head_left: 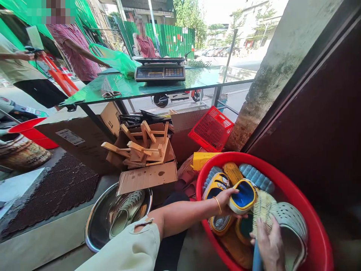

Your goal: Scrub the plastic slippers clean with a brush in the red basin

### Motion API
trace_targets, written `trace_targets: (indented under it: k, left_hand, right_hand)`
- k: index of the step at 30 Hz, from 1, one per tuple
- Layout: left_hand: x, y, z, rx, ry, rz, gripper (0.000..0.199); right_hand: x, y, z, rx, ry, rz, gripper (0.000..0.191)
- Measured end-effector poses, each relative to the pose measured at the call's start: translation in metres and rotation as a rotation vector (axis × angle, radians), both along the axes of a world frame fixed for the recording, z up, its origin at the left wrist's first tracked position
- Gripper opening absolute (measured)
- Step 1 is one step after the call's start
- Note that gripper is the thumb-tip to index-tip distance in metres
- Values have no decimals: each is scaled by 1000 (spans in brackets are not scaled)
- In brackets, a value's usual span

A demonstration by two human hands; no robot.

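Note:
My left hand [226, 202] is closed around the heel end of a yellow, white and blue shoe [246, 197], whose blue inside faces up. A scrubbing brush is in my right hand [269, 241]; its pale bristles [263, 210] are against or very close to the shoe's side, and its blue handle [256, 259] points down toward me. Both hands are over a large red basin [318, 229]. In it lie a grey perforated clog [291, 218], a yellow printed shoe [218, 184], grey-blue soles [256, 177] and other footwear, partly covered.
To the left, a steel bowl [91, 231] holds another grey clog [128, 212]. Behind stand a cardboard box [146, 177] with wooden stools [149, 145], a red crate [211, 130] and a glass table [197, 81] with a scale [160, 71]. People [76, 52] stand beyond.

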State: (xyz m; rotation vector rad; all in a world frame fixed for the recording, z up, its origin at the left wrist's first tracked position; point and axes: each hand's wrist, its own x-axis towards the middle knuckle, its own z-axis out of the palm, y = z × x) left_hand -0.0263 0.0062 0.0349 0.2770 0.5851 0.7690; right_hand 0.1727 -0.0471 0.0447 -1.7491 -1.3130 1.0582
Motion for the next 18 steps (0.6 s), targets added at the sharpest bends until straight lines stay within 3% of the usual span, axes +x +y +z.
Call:
trace_targets:
  k: [3,7,9,11,13,15,18]
  left_hand:
    - [0,1,-8,-55,-6,66,60]
    - [-1,0,-7,-67,1,204,58]
    - [0,-2,-7,-77,-41,119,59]
    - [1,-4,-8,-106,-106,-29,54]
    - [1,-7,-6,-128,-131,-83,50]
    - [-1,-10,1,-106,-108,-42,51]
    - [-7,-12,17,25,12,93,59]
  right_hand:
    - [-6,-14,1,89,-117,-10,101]
    - [-2,-17,-12,488,-456,62,82]
    - [2,-10,-17,606,-574,97,73]
    - [10,4,-19,634,-662,39,70]
    - [19,21,-17,615,-690,-77,73]
    - [26,31,-10,604,-633,-151,77]
    - [26,21,4,564,-509,-101,74]
